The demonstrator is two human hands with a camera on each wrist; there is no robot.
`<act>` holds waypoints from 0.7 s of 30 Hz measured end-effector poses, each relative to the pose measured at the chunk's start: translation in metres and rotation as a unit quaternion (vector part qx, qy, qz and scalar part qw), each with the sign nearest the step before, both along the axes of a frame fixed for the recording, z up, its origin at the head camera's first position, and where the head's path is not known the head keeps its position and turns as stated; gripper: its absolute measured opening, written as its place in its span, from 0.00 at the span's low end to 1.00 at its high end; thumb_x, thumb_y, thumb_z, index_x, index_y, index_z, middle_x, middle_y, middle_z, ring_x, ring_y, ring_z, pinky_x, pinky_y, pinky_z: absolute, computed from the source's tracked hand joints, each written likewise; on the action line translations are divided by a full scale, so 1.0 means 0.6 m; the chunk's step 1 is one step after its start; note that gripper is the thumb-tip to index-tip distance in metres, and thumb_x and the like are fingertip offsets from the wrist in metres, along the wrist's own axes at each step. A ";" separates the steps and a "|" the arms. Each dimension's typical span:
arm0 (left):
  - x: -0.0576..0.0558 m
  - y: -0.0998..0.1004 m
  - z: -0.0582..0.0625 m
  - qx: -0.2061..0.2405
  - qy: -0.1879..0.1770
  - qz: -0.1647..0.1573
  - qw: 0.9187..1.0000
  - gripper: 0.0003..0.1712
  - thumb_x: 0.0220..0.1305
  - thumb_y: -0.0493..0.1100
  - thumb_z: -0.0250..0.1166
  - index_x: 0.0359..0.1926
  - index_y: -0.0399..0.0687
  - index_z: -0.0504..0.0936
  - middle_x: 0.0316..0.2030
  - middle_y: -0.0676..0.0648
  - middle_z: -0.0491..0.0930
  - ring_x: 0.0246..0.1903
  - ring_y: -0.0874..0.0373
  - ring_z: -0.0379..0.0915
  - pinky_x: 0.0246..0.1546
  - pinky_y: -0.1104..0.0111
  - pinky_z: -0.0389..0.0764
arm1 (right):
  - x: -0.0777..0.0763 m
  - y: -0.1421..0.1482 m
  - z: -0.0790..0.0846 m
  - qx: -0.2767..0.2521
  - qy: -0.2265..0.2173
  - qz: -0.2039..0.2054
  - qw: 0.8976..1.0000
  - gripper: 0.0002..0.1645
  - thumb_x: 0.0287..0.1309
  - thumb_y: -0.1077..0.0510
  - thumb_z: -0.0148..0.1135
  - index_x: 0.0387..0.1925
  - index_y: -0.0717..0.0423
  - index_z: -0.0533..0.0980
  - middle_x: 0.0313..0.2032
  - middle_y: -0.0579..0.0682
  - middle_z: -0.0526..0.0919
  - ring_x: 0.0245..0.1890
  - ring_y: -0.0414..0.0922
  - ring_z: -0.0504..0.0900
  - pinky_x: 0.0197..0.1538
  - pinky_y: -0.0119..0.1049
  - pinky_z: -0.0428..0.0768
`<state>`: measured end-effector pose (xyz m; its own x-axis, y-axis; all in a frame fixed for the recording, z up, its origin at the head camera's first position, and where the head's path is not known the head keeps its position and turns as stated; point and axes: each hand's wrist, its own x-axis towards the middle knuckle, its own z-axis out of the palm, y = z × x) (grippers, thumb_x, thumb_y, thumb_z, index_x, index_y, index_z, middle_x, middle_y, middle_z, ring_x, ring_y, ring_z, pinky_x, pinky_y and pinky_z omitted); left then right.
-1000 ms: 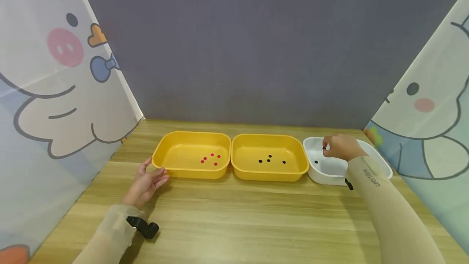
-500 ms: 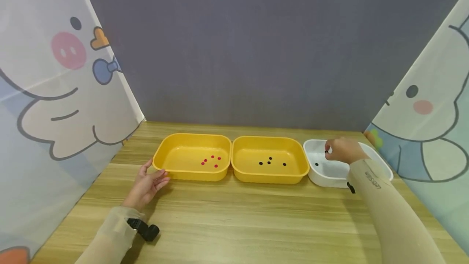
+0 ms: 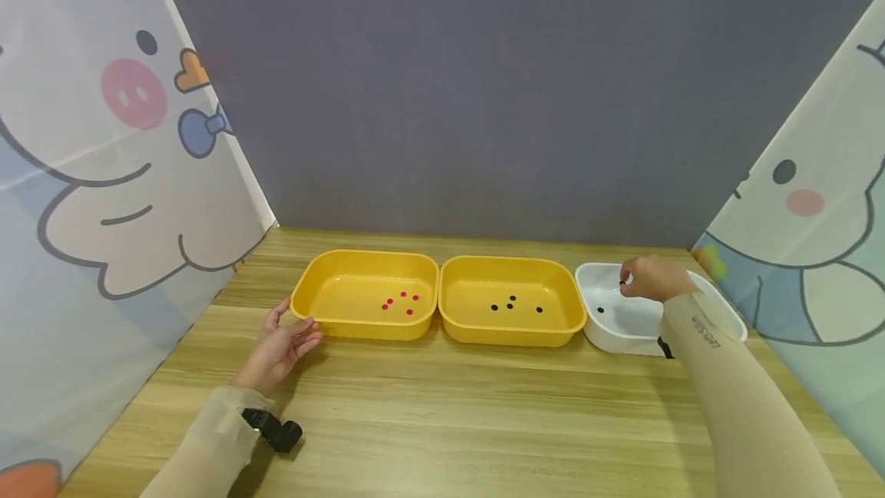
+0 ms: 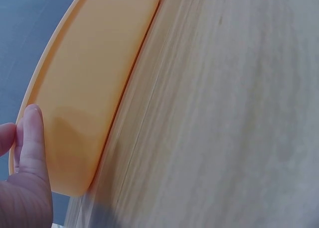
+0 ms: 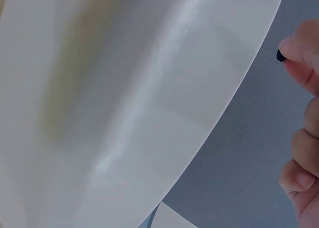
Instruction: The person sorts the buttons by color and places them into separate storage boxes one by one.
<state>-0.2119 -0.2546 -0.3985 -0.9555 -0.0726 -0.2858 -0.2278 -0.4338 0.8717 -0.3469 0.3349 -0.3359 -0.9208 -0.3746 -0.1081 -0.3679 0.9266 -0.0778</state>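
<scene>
Over the white tray [image 3: 615, 340], in the head view, my right hand [image 3: 653, 279] pinches a small black disc [image 3: 622, 283] between thumb and forefinger. The right wrist view also shows this black disc [image 5: 281, 56] at the fingertips, with the other fingers curled. Another black disc [image 3: 600, 310] lies on the white tray's floor, at its left. My left hand [image 3: 275, 352] touches the near left corner of the left yellow tray [image 3: 362, 330], its fingers fairly straight. Up close, the left wrist view has the fingers [image 4: 33, 138] against that tray's outer wall.
Several small red discs [image 3: 390, 301] lie in the left yellow tray. The middle yellow tray [image 3: 512, 335] contains several black discs [image 3: 510, 306]. All three trays stand in a row on a wooden table [image 3: 442, 413], before a grey back panel [image 3: 442, 98] and printed side cloths [image 3: 802, 267].
My right hand, still pinching the black disc, has shifted slightly right over the white tray. The left hand stays at the yellow tray's corner. The head view has tilted a little.
</scene>
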 end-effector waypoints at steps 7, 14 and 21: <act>0.000 0.004 0.000 0.002 -0.007 0.002 1.000 0.47 0.71 0.28 0.47 0.74 0.59 0.26 0.25 0.50 0.80 0.25 0.60 0.81 0.34 0.72 0.85 | -0.001 -0.007 0.019 0.022 0.009 0.013 1.000 0.11 0.48 0.55 0.63 0.33 0.57 0.81 0.30 0.50 0.82 0.27 0.46 0.75 0.28 0.45 0.76; -0.005 0.011 0.000 -0.001 -0.006 0.000 1.000 0.47 0.71 0.29 0.48 0.74 0.59 0.26 0.25 0.50 0.80 0.25 0.60 0.81 0.34 0.71 0.85 | -0.002 -0.002 0.019 0.044 -0.004 0.009 0.999 0.10 0.47 0.57 0.64 0.32 0.58 0.81 0.30 0.50 0.81 0.28 0.49 0.76 0.31 0.49 0.78; -0.003 0.010 0.006 -0.014 0.004 -0.002 1.000 0.47 0.71 0.29 0.48 0.74 0.56 0.25 0.25 0.51 0.79 0.25 0.61 0.81 0.34 0.72 0.85 | -0.003 0.000 0.011 0.049 0.006 0.026 0.998 0.13 0.54 0.56 0.60 0.39 0.59 0.81 0.36 0.55 0.84 0.34 0.51 0.79 0.39 0.55 0.77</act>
